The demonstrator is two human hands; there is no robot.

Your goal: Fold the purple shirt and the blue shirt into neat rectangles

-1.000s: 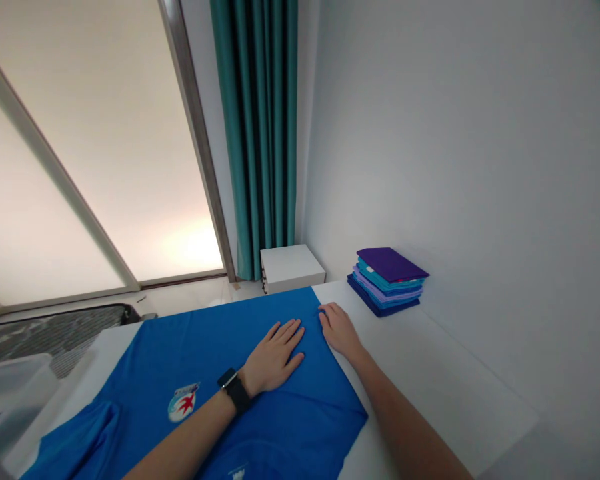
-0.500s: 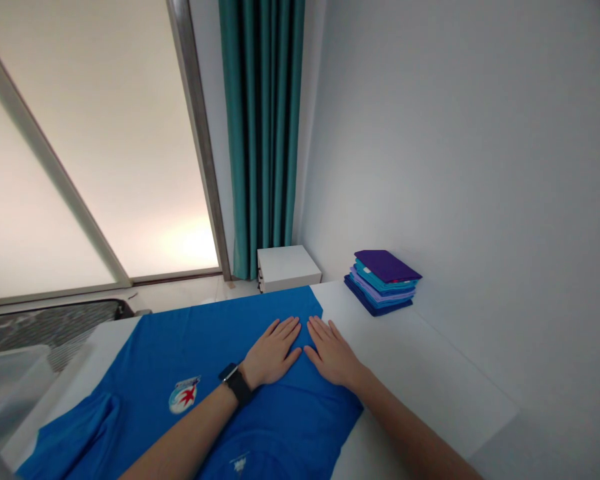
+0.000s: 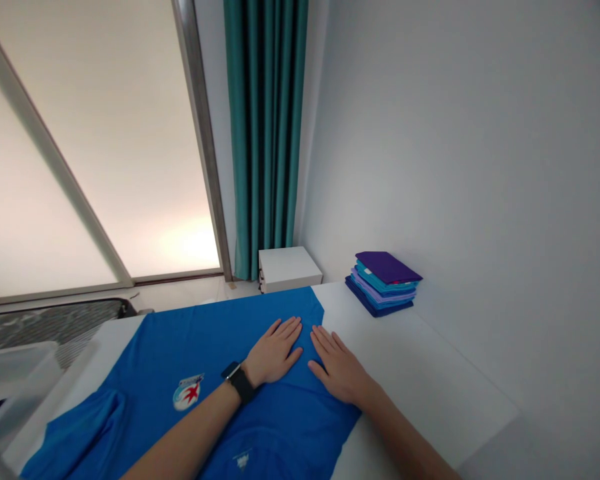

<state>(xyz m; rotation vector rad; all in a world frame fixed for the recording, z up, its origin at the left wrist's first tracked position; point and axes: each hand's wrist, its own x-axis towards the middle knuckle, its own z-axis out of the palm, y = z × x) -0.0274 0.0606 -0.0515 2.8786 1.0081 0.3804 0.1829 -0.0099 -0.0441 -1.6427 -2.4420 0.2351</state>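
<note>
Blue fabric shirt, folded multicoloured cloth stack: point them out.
Blue fabric shirt (image 3: 195, 343): head view, flat part above the emblem.
Folded multicoloured cloth stack (image 3: 386, 267): head view, dark purple top piece.

Two hands are seen, a left hand (image 3: 274, 352) and a right hand (image 3: 341, 368), with one smartwatch (image 3: 240, 383), one blue T-shirt (image 3: 167, 353), one stack of folded garments (image 3: 384, 285), one white table (image 3: 445, 360), one drawer cabinet (image 3: 289, 265), one teal curtain (image 3: 266, 133) and one plastic bin (image 3: 23, 365).
</note>
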